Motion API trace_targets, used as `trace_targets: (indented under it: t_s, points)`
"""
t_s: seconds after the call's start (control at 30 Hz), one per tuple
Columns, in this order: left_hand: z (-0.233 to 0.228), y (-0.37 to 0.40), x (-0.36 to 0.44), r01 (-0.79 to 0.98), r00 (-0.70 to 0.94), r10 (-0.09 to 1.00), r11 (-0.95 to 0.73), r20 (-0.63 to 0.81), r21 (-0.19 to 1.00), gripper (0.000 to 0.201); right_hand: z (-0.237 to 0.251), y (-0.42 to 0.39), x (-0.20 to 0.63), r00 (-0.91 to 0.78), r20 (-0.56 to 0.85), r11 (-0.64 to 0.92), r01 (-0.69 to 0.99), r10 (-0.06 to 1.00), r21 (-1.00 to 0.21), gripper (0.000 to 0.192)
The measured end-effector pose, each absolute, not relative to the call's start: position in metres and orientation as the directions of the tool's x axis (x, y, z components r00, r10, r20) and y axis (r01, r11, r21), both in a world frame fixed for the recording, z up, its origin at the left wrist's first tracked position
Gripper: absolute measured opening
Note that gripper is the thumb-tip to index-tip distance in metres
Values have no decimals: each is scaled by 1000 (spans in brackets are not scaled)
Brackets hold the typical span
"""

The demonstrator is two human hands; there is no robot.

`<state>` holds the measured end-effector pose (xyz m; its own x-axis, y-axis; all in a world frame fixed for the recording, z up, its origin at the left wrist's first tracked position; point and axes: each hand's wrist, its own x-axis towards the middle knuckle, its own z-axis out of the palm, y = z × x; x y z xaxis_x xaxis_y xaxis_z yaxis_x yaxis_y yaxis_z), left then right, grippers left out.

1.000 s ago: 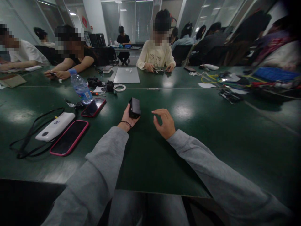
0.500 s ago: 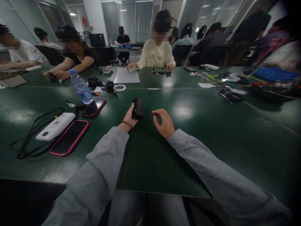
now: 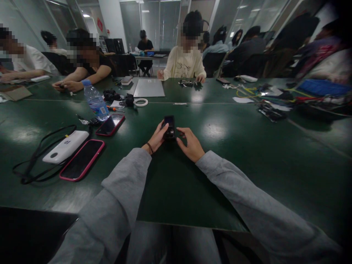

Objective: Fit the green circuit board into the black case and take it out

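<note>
Both hands meet over the middle of the dark green glossy surface [image 3: 247, 161], well in from its near edge. The left hand [image 3: 157, 138] and the right hand [image 3: 191, 143] grip a small black box-shaped device [image 3: 169, 127] between them: left fingers curl round its left side, right thumb and fingers close on its right side. The device stands upright, its face with a small lighter marking turned toward the camera; its lower end is hidden by the fingers, so contact with the surface cannot be told. A thin dark band sits on the left wrist. Both forearms wear grey sleeves.

Toward the left edge of the surface lie a white power bank with a black looped cord [image 3: 66, 146], and just beside it, nearer the hands, a pink-cased phone lying screen-up [image 3: 82, 159]. Further in lies a second phone in a red case [image 3: 110, 124], and next to it a clear plastic water bottle with a blue cap [image 3: 95, 101]. Beyond these, a white ring of tape [image 3: 140, 102] and a flat grey laptop, closed [image 3: 149, 88].

At the far edge a person in a cream top [image 3: 184, 63] has hands on small dark parts. At the far left corner, a person in a black top [image 3: 92, 68] rests forearms on the surface. Toward the right edge, tangled cables and loose parts [image 3: 271, 101].
</note>
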<state>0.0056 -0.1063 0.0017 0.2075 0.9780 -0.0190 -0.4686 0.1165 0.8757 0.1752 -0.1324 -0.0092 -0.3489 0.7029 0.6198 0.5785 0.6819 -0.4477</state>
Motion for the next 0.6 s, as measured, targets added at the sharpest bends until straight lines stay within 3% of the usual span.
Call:
trace_targets:
  t_s: [0.33,0.6]
  points:
    - [0,-107,6,-353,256,967,99,-6,930,59,-7,-132,177,-341,609,682,527,716,-507,38]
    - [5,-113,10,-92,279,960,38,-11,995,49,-15,-125,181,-307,529,598,568,791,-565,48]
